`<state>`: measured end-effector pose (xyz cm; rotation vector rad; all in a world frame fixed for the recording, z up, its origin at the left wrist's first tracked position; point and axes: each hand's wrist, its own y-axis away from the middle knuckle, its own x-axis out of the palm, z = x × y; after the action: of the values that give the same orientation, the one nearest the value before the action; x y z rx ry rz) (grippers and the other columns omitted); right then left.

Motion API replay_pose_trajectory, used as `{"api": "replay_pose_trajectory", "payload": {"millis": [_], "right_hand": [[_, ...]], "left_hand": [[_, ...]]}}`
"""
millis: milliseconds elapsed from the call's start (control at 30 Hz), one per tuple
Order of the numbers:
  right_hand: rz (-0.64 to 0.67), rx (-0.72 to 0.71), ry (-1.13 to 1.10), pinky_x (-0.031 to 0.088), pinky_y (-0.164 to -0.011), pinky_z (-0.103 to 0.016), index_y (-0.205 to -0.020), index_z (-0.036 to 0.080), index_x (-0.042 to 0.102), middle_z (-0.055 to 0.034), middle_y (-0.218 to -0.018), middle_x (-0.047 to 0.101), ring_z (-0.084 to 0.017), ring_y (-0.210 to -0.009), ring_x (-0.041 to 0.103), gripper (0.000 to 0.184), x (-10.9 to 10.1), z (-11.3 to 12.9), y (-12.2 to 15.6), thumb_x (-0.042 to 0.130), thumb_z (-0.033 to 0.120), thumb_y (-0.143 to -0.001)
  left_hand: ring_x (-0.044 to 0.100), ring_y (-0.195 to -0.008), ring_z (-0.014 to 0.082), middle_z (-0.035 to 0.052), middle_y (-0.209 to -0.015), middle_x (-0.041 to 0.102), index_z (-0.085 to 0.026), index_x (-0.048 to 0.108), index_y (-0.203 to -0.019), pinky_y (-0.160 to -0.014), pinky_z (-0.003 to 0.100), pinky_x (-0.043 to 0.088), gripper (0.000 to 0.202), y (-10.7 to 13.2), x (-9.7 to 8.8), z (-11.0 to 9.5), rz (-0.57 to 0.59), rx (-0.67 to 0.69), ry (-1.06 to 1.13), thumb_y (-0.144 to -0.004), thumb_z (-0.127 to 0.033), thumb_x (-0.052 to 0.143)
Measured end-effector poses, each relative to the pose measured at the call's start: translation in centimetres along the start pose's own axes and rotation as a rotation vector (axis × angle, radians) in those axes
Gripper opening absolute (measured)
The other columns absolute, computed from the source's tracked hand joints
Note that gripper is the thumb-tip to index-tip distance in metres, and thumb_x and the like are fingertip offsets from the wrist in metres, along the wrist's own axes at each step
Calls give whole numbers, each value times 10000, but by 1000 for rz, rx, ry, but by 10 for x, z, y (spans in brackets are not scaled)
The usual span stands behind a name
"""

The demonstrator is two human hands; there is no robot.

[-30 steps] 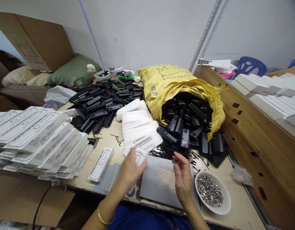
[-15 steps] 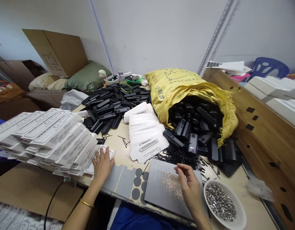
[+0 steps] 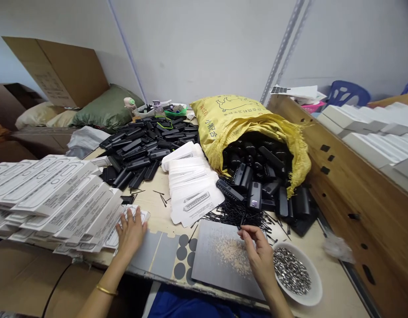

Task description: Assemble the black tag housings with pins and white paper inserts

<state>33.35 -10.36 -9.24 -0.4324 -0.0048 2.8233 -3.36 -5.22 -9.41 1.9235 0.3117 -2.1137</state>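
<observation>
My left hand [image 3: 131,232] lies with its fingers spread over a white printed box [image 3: 145,215], at the right end of the stacked white boxes [image 3: 71,198]. My right hand [image 3: 258,251] is closed in a pinch, thumb against fingertips, over the far right part of a grey board [image 3: 204,265]. What the pinch holds, if anything, is too small to make out against the dark pile behind. Pale crumbs [image 3: 228,251] are scattered on the board. Just beyond its far edge lies a heap of thin black sticks [image 3: 220,214]. A white bowl [image 3: 318,291] of small shiny metal pieces stands beside my right wrist.
A yellow woven sack [image 3: 230,110] spills black plastic cases [image 3: 255,196]. Flat white printed cards [image 3: 194,185] lie mid-table, with more black cases [image 3: 137,150] behind. Grey sheets with round discs [image 3: 179,270] are near the front edge. A wooden board [image 3: 343,190] borders the right side.
The view has turned slightly right, so things sit further left in the picture. My left hand stays on the box, and my right hand keeps its pinch above the grey board.
</observation>
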Motion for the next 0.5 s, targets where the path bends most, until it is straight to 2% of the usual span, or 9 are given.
{"api": "replay_pose_trajectory", "payload": {"millis": [100, 200, 267, 367, 433, 500], "right_hand": [[-49, -41, 85, 482, -784, -317, -985, 198, 617, -75, -917, 694, -213, -886, 650, 281, -17, 6, -1, 489, 429, -887], [-164, -40, 193, 485, -771, -305, -977, 207, 625, -67, -904, 701, -216, -867, 656, 290, -50, 9, -1, 504, 448, -871], [-206, -5, 276, 492, -715, -287, -941, 221, 625, -51, -856, 700, -205, -787, 658, 290, -75, 4, 2, 500, 471, -863], [-145, 60, 471, 477, -621, -281, -878, 246, 613, -32, -820, 690, -192, -667, 632, 267, -103, -16, 8, 468, 470, -868], [-59, 48, 591, 472, -619, -299, -860, 249, 607, -43, -831, 687, -212, -695, 632, 226, -110, -35, 12, 464, 423, -860], [1, 5, 668, 475, -637, -325, -825, 239, 598, -61, -819, 674, -240, -749, 632, 189, -108, -51, 15, 459, 367, -836]], "left_hand": [[240, -1353, 476, 297, -1483, 256, -52, 296, -1449, -1023, 585, 275, 571, -5, -6, -2, 63, 5, -41, -932, -294, 317], [275, -1335, 474, 287, -1477, 269, -62, 284, -1455, -995, 580, 302, 593, -10, -11, 1, 120, 26, -77, -926, -330, 296], [328, -1305, 470, 286, -1459, 302, -65, 288, -1454, -974, 582, 316, 604, -12, -17, 5, 156, 47, -103, -916, -341, 297], [445, -1202, 482, 297, -1381, 406, -86, 315, -1447, -927, 614, 334, 657, -17, -33, 2, 254, 17, -96, -885, -421, 368], [432, -1204, 502, 312, -1362, 421, -71, 351, -1426, -915, 648, 325, 681, -21, -48, -17, 206, 35, -59, -869, -461, 401], [399, -1251, 469, 301, -1362, 432, -52, 400, -1385, -951, 629, 324, 623, -26, -64, -56, 61, 217, 37, -882, -419, 401]]}}
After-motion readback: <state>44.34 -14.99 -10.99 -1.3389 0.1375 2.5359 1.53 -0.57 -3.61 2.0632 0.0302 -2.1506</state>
